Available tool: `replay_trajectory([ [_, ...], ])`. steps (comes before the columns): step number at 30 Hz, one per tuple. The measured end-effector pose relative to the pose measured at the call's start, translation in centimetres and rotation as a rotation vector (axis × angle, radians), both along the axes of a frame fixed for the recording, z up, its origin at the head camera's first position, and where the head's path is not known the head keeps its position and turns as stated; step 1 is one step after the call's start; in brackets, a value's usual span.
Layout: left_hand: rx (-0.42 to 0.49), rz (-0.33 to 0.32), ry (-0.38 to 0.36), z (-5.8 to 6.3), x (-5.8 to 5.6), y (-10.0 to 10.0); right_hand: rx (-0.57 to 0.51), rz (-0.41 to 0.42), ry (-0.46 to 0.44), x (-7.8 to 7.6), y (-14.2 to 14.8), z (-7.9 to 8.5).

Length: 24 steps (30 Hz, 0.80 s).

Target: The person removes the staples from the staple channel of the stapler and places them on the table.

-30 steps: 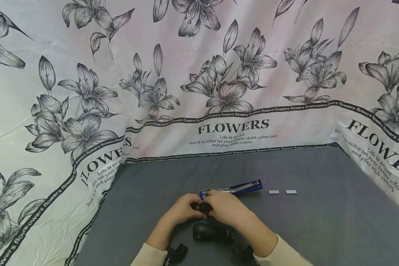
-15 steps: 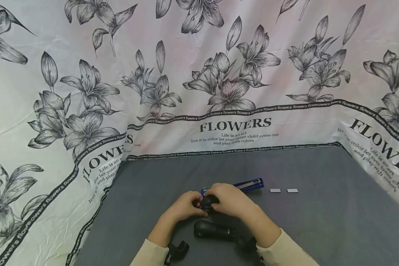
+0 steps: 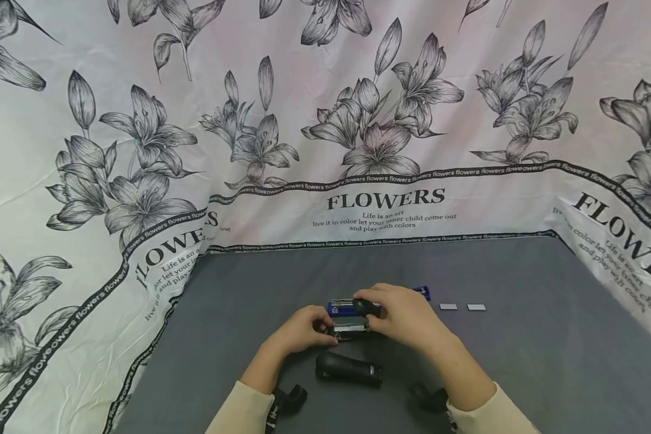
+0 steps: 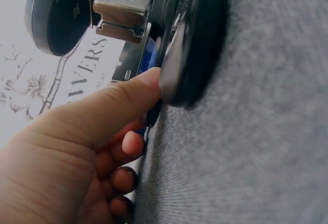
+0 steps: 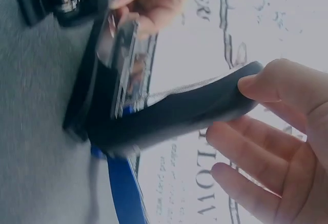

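Observation:
A black stapler [image 3: 351, 331] lies on the grey surface between the hands, its top swung up and back from the metal staple channel. The left hand [image 3: 298, 329] pinches one end of its base; in the left wrist view the thumb [image 4: 128, 93] presses against that end. With thumb and fingers, the right hand [image 3: 404, 310] grips the raised top arm [image 5: 189, 106]. A thin spring [image 5: 189, 86] stretches along that arm in the right wrist view. Just behind, a blue stapler [image 3: 424, 293] lies opened out, partly hidden by the right hand.
A second black stapler [image 3: 349, 369] lies nearer the person. Two small staple strips, one on the left [image 3: 448, 307] and one on the right [image 3: 476, 307], lie right of the blue stapler. A flower-printed curtain [image 3: 385, 211] borders the grey surface [image 3: 521, 361].
The right hand has moved right and up, lifting the black stapler's top open and exposing the channel. The left hand has stayed at the base end.

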<state>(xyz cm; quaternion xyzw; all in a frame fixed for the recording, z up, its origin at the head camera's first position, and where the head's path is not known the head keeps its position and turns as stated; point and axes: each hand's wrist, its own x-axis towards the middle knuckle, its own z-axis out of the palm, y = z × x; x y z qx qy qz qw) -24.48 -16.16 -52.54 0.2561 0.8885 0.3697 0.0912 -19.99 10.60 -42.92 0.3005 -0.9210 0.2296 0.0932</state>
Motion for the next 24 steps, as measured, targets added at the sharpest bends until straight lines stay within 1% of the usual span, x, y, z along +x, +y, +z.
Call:
replay_trajectory([
  [3,0.015,0.0,-0.008,-0.1,0.0,-0.1,-0.004,-0.065,0.005,0.4,1.0,0.5],
  [12,0.027,0.006,-0.044,0.1,0.2,0.0,-0.032,-0.203,-0.07,1.4,4.1,1.2],
  [16,0.036,0.003,-0.056,0.0,0.1,0.1,-0.009,-0.266,-0.104,2.0,5.5,1.4],
  [20,0.044,0.007,-0.069,-0.1,0.1,-0.1,0.038,-0.297,-0.138,1.9,6.6,1.6],
  [24,0.048,0.009,-0.072,-0.2,0.0,-0.3,0.083,-0.297,-0.174,1.7,7.1,1.8],
])
